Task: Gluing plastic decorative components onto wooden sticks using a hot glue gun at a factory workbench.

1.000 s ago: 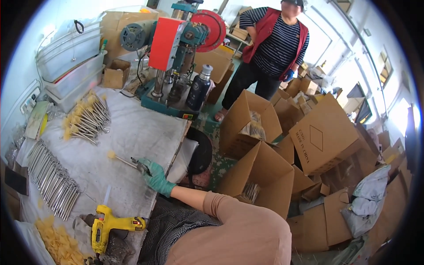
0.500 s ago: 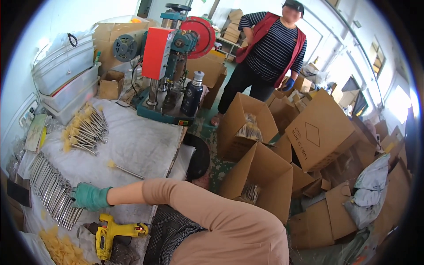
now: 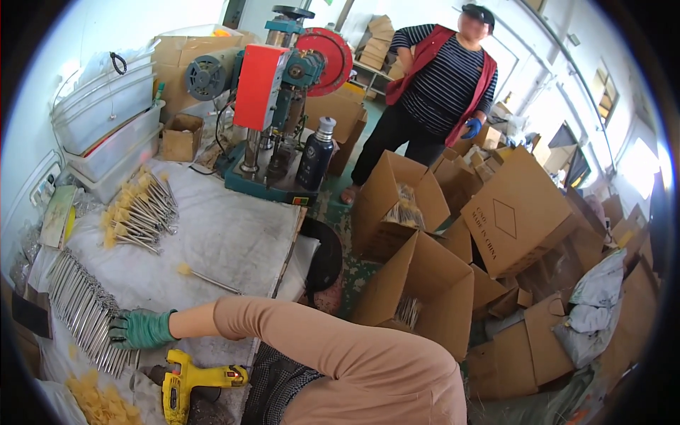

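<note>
My right hand (image 3: 138, 329), in a green glove with a tan sleeve, reaches far left across the cloth-covered table (image 3: 234, 241). Its fingers curl over a long row of bare metal rods (image 3: 78, 308) lying side by side at the table's left edge; a grip on any rod is not visible. A single rod with a yellow tip (image 3: 205, 278) lies alone on the cloth just above my forearm. Farther back is a heap of yellow-tipped rods (image 3: 138, 212). My left hand is out of view.
A yellow power drill (image 3: 188, 379) and loose yellow tips (image 3: 99, 404) lie at the near edge. A red and teal press machine (image 3: 273, 106) and a black bottle (image 3: 315, 152) stand at the back. Open cardboard boxes (image 3: 425, 283) crowd the floor; another person (image 3: 439, 92) stands beyond.
My right hand let go of the yellow-tipped rod in the table's middle and swung left to the row of bare rods, where it now rests slightly lower.
</note>
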A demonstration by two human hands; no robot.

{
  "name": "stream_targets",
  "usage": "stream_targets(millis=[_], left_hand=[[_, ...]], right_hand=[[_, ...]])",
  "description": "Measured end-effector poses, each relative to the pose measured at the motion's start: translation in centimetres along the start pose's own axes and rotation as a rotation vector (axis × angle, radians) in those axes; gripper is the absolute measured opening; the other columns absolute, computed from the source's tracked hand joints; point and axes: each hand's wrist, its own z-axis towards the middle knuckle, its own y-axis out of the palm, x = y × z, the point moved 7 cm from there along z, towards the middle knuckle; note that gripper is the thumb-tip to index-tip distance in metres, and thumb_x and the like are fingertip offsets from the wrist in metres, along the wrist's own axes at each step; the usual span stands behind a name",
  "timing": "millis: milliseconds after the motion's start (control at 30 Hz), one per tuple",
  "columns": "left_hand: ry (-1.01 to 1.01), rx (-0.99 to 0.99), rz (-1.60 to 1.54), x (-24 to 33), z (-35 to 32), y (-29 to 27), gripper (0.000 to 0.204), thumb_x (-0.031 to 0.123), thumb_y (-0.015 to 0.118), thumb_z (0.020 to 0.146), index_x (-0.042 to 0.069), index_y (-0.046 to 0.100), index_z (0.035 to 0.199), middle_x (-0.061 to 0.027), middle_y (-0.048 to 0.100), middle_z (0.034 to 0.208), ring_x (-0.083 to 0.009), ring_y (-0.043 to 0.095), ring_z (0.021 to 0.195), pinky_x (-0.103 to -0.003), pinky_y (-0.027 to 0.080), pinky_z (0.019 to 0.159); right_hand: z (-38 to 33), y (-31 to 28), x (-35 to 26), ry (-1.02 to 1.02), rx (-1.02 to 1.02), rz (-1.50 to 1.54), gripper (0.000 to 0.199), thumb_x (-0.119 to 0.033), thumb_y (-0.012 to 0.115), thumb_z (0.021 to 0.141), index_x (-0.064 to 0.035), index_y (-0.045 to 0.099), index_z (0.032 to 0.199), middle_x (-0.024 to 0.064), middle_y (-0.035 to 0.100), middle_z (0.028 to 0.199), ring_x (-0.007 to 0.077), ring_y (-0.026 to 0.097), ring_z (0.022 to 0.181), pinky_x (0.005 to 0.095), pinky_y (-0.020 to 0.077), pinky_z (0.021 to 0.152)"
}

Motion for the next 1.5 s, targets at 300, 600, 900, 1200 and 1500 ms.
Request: stream_targets(millis=[300, 600, 900, 1200, 1500], left_hand=[[0.027, 0.006, 0.064, 0.4, 0.0, 0.1, 0.041, 0.029, 0.058, 0.093, -0.002, 0.055, 0.121, -0.0192, 0.061, 0.111, -0.0331, 0.062, 0.091, -0.042, 0.052, 0.078], [0.070, 0.010, 0.108, 1.7, -0.7, 0.0, 0.043, 0.030, 0.058, 0.093, -0.002, 0.054, 0.121, -0.0193, 0.060, 0.111, -0.0333, 0.062, 0.091, -0.042, 0.052, 0.078], [0.098, 0.036, 0.171, 2.4, -1.7, -1.4, 0.044, 0.032, 0.058, 0.093, -0.003, 0.054, 0.121, -0.0194, 0.060, 0.112, -0.0336, 0.061, 0.092, -0.042, 0.052, 0.078], [0.134, 0.059, 0.225, 3.1, -2.1, -1.8, 0.046, 0.033, 0.058, 0.093, -0.003, 0.053, 0.120, -0.0195, 0.059, 0.112, -0.0338, 0.061, 0.092, -0.042, 0.052, 0.077], [0.169, 0.071, 0.269, 4.0, -2.6, -2.0, 0.048, 0.035, 0.058, 0.092, -0.004, 0.053, 0.120, -0.0196, 0.059, 0.113, -0.0341, 0.061, 0.092, -0.042, 0.052, 0.077]], right_hand=[[2.4, 2.6, -1.5, 0.152, -0.210, 0.020, 0.042, -0.021, 0.051, 0.084, -0.0027, 0.053, 0.122, 0.0160, 0.055, 0.122, 0.0306, 0.054, 0.109, 0.0448, 0.0416, 0.093], [3.2, 5.4, -2.0, 0.233, -0.307, -0.041, 0.036, -0.024, 0.052, 0.083, -0.0008, 0.061, 0.108, 0.0197, 0.059, 0.118, 0.0352, 0.055, 0.112, 0.0477, 0.0412, 0.095], [3.4, 4.5, -1.2, 0.374, -0.337, 0.077, 0.027, -0.020, 0.063, 0.070, -0.0041, 0.063, 0.092, 0.0152, 0.064, 0.097, 0.0311, 0.061, 0.091, 0.0441, 0.0467, 0.078], [0.9, -1.6, 2.8, 0.752, 0.131, 0.868, 0.038, -0.013, 0.068, 0.059, -0.0030, 0.054, 0.093, 0.0127, 0.062, 0.096, 0.0273, 0.061, 0.085, 0.0343, 0.0497, 0.072], [-4.5, 3.3, 5.1, 0.941, 0.138, 0.837, 0.037, 0.001, 0.061, 0.066, -0.0032, 0.057, 0.102, 0.0128, 0.058, 0.111, 0.0271, 0.060, 0.095, 0.0321, 0.0499, 0.080]])
